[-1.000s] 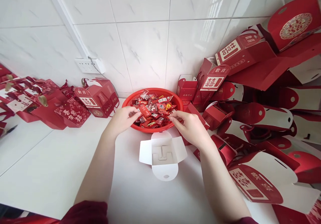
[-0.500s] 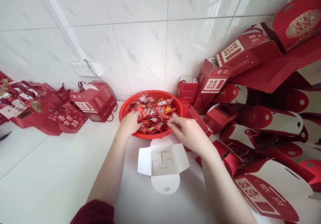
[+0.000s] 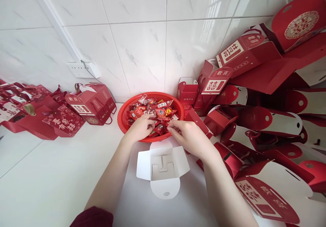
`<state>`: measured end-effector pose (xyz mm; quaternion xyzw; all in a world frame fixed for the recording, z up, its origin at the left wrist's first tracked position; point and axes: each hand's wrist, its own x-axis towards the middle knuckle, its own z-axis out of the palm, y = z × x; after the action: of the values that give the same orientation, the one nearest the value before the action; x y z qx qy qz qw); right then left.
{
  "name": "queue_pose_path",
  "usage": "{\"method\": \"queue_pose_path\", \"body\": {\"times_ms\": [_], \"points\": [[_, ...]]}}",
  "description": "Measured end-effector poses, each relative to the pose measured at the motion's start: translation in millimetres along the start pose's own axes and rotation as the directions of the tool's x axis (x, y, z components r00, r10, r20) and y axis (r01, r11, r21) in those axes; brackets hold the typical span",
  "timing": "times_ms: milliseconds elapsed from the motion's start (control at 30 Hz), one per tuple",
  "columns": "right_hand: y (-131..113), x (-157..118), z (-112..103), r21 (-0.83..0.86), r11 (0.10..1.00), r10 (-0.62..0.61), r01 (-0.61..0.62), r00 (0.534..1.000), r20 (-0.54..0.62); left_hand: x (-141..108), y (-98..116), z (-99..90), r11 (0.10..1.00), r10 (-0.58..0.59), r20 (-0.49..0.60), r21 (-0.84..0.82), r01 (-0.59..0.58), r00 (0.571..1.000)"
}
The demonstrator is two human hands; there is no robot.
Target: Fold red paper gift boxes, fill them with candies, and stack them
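A red plastic basket (image 3: 122, 127) holds a heap of small wrapped candies (image 3: 161, 113), mostly in red wrappers. My left hand (image 3: 141, 127) reaches over its near left rim, fingers curled down among the candies; whatever lies under the fingertips is hidden. On the near right, my right hand (image 3: 189, 135) has thumb and fingertips pinched together at the candies. Whether a candy is in that pinch is too small to tell. Between my forearms, just in front of the basket, a white-lined carton box (image 3: 165, 188) stands with its flaps spread open and no candy visible inside.
Red printed gift boxes (image 3: 214, 84) crowd the right side, several open and stacked. At the left, a closed red gift box (image 3: 93, 103) stands beside red gift bags (image 3: 63, 121). A white socket strip (image 3: 83, 70) is on the tiled wall (image 3: 140, 50) behind the white table (image 3: 63, 172).
My left hand has moved right across the candies, leaving a red packet behind at the basket's left. My right hand stays pinched at nearly the same spot. The view has shifted slightly.
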<state>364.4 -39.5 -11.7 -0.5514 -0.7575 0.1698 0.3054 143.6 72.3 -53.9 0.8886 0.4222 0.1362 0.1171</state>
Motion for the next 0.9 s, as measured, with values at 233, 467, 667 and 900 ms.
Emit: {"method": "queue_pose_path", "body": {"times_ms": [233,467,667,900], "points": [[2,2,3,-0.018,1.0,-0.004,0.005,1.0,0.018,3,-9,8.1,0.997,-0.051,0.022,-0.061,0.052,0.998],[-1,0,6,-0.005,1.0,-0.017,0.017,0.999,0.043,4,-7,10.4,0.989,-0.132,0.138,-0.048,0.139,0.982],[0,0,5,0.014,0.999,-0.039,0.038,0.998,0.049,3,-6,7.9,0.989,-0.103,0.138,-0.095,0.116,0.985],[4,2,6,-0.003,1.0,-0.027,0.027,0.999,0.032,2,-6,6.4,0.961,-0.133,0.082,-0.231,0.149,0.988]]}}
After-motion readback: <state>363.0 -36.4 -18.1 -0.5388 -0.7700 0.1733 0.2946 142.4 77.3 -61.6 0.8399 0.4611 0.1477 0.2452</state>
